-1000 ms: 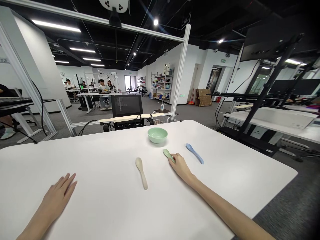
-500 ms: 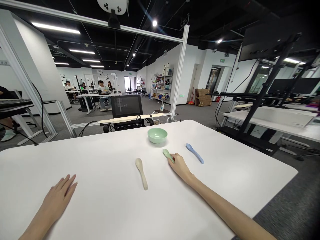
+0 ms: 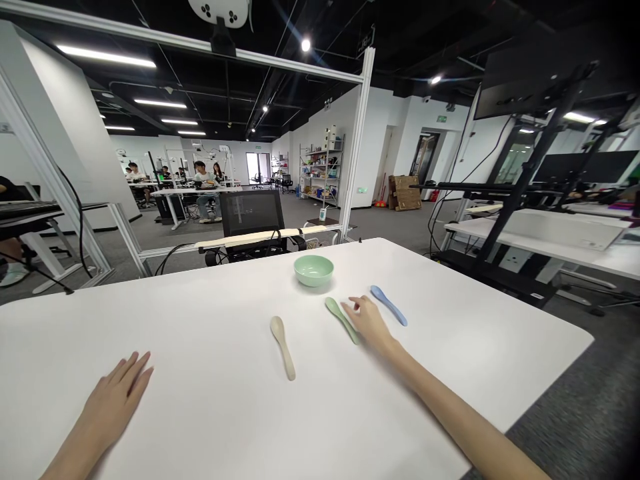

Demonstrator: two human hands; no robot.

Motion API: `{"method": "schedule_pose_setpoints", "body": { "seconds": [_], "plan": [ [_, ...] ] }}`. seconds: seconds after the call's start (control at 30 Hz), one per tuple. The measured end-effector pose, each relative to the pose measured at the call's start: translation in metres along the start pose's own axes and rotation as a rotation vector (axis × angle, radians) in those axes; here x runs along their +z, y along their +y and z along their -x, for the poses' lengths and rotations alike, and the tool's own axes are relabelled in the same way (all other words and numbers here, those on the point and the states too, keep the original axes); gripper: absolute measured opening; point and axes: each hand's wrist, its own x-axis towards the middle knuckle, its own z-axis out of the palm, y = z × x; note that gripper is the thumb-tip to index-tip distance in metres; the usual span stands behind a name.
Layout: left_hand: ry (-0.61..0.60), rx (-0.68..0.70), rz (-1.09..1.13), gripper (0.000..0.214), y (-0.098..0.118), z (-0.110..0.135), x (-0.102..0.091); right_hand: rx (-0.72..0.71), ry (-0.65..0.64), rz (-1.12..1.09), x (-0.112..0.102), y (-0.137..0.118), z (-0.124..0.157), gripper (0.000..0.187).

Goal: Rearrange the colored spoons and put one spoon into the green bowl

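Three spoons lie in a row on the white table (image 3: 210,400): a beige spoon (image 3: 283,346), a green spoon (image 3: 341,319) and a blue spoon (image 3: 389,305). Behind them stands a light green bowl (image 3: 313,270). My right hand (image 3: 369,320) rests between the green and blue spoons, fingers spread, holding nothing; the whole green spoon shows just left of it. My left hand (image 3: 114,399) lies flat and open on the table at the near left, far from the spoons.
A black chair (image 3: 250,217) stands behind the table's far edge, inside an aluminium frame (image 3: 356,143). A monitor stand (image 3: 520,187) and another white desk (image 3: 550,243) are to the right. Several people sit at desks far back left.
My right hand has come off the green spoon and shifted right toward the blue spoon, fingers opening. The green spoon now lies fully uncovered. My left hand has stayed put.
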Motion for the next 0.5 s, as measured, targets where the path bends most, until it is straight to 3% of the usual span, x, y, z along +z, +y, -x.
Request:
{"method": "schedule_pose_setpoints", "body": {
  "seconds": [0.13, 0.23, 0.5],
  "plan": [
    [-0.001, -0.024, -0.014, 0.078, 0.000, -0.001, 0.001, 0.093, 0.082, 0.305, -0.031, 0.036, -0.020, 0.040],
    [0.005, -0.026, -0.031, 0.077, -0.003, -0.002, 0.004, 0.183, 0.048, 0.505, -0.045, 0.061, -0.024, 0.044],
    [-0.002, 0.015, -0.038, 0.087, -0.012, -0.006, 0.010, 0.272, -0.069, 0.526, -0.043, 0.079, -0.025, 0.032]
  ]
}}
